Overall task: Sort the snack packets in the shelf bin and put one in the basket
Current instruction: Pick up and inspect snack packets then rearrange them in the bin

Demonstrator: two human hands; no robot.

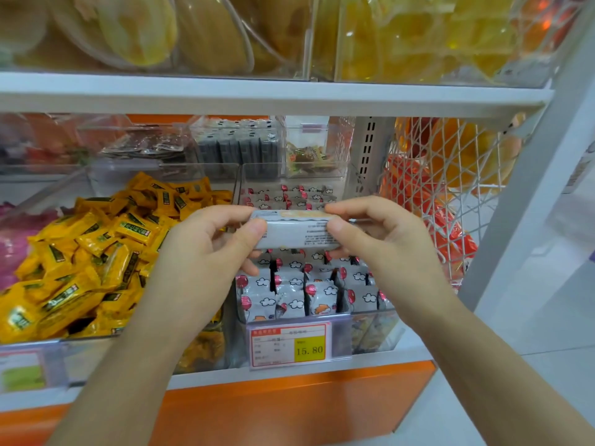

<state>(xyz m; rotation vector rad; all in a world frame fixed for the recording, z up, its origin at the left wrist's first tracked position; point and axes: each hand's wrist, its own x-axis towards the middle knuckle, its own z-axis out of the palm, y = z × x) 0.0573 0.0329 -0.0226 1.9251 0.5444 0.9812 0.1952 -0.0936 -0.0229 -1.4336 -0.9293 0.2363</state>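
A grey snack packet (pixel 297 231) with small print on its back is held level above the clear shelf bin (pixel 373 326). My left hand (pixel 206 243) pinches its left end between thumb and fingers. My right hand (pixel 376 233) pinches its right end the same way. Below them the bin holds several grey packets (pixel 299 291) printed with white clouds and red balloons, standing in rows. No basket is in view.
A bin of yellow packets (pixel 96 252) lies to the left. A price label reading 15.80 (pixel 289 346) hangs on the bin front. A white wire rack (pixel 450 175) with orange bags stands to the right. More clear bins fill the shelf above (pixel 273 94).
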